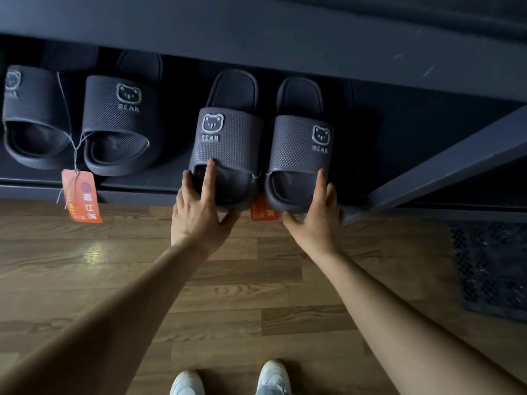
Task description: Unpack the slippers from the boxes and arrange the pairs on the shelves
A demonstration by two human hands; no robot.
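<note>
Slippers (228, 132): heels held by left hand (196, 212) and right hand (316, 220); fingers wrapped round
Risk: may be tipped off shelf (142, 191) if let go early

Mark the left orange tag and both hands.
left orange tag (82, 198): head view, printed face.
left hand (196, 215): head view, back of hand, gripping slipper (228, 141).
right hand (316, 223): head view, back of hand, gripping other slipper (296, 143).

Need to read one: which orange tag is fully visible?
The left tag, hanging free on string; the right tag is mostly hidden beneath the slippers.
</note>
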